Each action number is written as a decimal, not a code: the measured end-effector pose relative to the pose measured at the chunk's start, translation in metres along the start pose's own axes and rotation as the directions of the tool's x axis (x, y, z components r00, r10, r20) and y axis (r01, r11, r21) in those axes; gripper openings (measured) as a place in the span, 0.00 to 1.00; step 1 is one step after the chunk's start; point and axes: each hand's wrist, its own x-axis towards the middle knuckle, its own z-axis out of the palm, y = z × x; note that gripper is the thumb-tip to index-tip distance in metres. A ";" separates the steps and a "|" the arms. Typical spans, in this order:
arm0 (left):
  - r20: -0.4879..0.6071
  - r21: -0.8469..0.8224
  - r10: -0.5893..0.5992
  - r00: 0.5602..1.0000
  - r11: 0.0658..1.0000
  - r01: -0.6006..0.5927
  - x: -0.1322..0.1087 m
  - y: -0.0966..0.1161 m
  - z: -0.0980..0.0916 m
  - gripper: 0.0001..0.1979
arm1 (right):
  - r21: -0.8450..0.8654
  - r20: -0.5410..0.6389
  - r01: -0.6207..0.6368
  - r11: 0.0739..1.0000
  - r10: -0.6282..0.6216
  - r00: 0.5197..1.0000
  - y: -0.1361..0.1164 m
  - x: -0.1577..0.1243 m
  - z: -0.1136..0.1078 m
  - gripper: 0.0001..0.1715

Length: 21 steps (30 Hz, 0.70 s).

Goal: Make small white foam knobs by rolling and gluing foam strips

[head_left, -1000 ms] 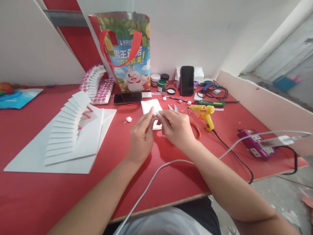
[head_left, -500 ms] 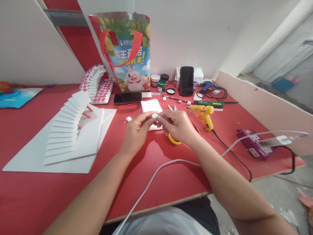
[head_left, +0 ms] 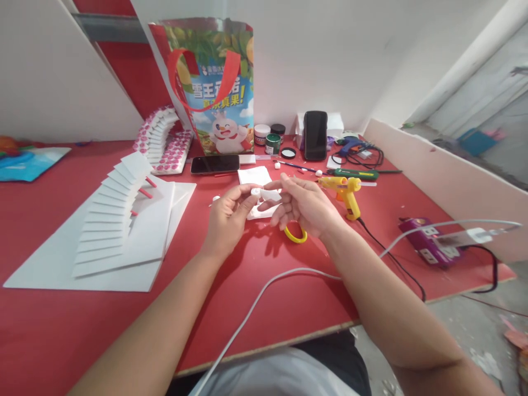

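Observation:
Between thumb and fingers, my left hand (head_left: 227, 220) pinches a rolled white paper strip (head_left: 256, 193), whose loose end sticks out to the right. Just beside that loose end, my right hand (head_left: 309, 204) is open with its fingers spread. Whether a fingertip touches the strip I cannot tell. Below both hands lie small white paper sheets (head_left: 252, 176), partly covered by the fingers. A yellow scissors handle (head_left: 296, 236) shows under my right hand; the blades are hidden. A small white paper piece (head_left: 216, 199) rests to the left of the sheets, partly behind my left hand.
A yellow glue gun (head_left: 346, 192) stands right of my hands, its cord trailing forward. A white cable (head_left: 284, 273) crosses the red table (head_left: 256, 319). Fanned white paper strips (head_left: 105, 220) lie left on white boards. Behind are a gift bag (head_left: 223, 82), phones and paint jars (head_left: 272, 144).
My right hand has let go of the strip's end, opened and spread its fingers. The strip's tail now shows. My left hand keeps its pinch, shifted slightly left.

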 end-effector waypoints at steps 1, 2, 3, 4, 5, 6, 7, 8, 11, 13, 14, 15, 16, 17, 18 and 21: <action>0.014 0.038 0.023 1.000 0.999 -0.024 0.000 0.001 -0.001 0.14 | 0.029 0.016 -0.024 0.999 0.024 1.000 0.000 0.001 -0.001 0.24; 0.030 0.074 0.048 0.998 0.996 -0.050 0.000 0.002 -0.001 0.14 | 0.046 0.027 -0.030 0.999 0.029 0.999 0.001 0.001 -0.001 0.21; 0.045 0.102 0.070 0.996 0.992 -0.075 0.000 0.003 -0.002 0.14 | 0.058 0.032 -0.023 0.998 0.021 0.999 0.002 0.002 -0.001 0.18; 0.058 0.124 0.088 0.994 0.988 -0.095 -0.001 0.003 -0.002 0.14 | 0.068 0.034 -0.012 0.998 0.010 0.999 0.002 0.002 -0.001 0.17; 0.066 0.142 0.100 0.993 0.984 -0.109 -0.001 0.004 -0.002 0.13 | 0.079 0.034 -0.002 0.997 0.000 0.999 0.003 0.001 -0.001 0.16; 0.069 0.157 0.107 0.992 0.981 -0.117 -0.001 0.004 -0.002 0.13 | 0.090 0.033 0.005 0.996 -0.008 0.999 0.003 0.001 -0.001 0.16; 0.068 0.170 0.113 0.991 0.978 -0.123 -0.001 0.005 -0.002 0.13 | 0.098 0.032 0.006 0.995 -0.010 0.999 0.003 0.001 -0.001 0.16; 0.066 0.183 0.115 0.991 0.975 -0.126 -0.001 0.005 -0.002 0.13 | 0.102 0.033 0.002 0.995 -0.005 0.999 0.002 0.001 -0.001 0.17; 0.059 0.194 0.122 0.991 0.972 -0.132 -0.001 0.006 -0.002 0.12 | 0.107 0.042 -0.018 0.994 0.014 0.999 0.001 0.000 -0.001 0.18; 0.056 0.174 0.118 0.991 0.977 -0.126 -0.001 0.007 -0.001 0.12 | 0.101 0.050 -0.031 0.994 0.026 0.998 0.000 -0.001 -0.001 0.18; 0.051 0.162 0.112 0.992 0.980 -0.118 -0.001 0.007 -0.001 0.12 | 0.093 0.050 -0.033 0.995 0.029 0.998 0.001 -0.001 -0.001 0.18; 0.044 0.151 0.103 0.994 0.983 -0.108 -0.002 0.007 -0.001 0.12 | 0.079 0.047 -0.030 0.996 0.026 0.999 0.001 -0.001 -0.001 0.18; 0.037 0.142 0.091 0.995 0.985 -0.096 -0.002 0.007 -0.001 0.12 | 0.062 0.040 -0.020 0.998 0.018 0.999 0.001 -0.001 -0.002 0.18; 0.030 0.134 0.081 0.996 0.987 -0.084 -0.002 0.007 -0.001 0.12 | 0.045 0.031 -0.006 0.999 0.005 1.000 0.002 -0.001 -0.002 0.18; 0.026 0.126 0.071 0.997 0.989 -0.073 -0.002 0.007 -0.001 0.12 | 0.028 0.021 0.008 1.000 -0.009 1.000 0.003 0.000 -0.003 0.18; 0.023 0.081 0.037 0.999 0.996 -0.039 -0.002 0.005 0.000 0.13 | -0.032 -0.013 0.061 0.998 -0.062 0.998 0.005 0.002 -0.004 0.18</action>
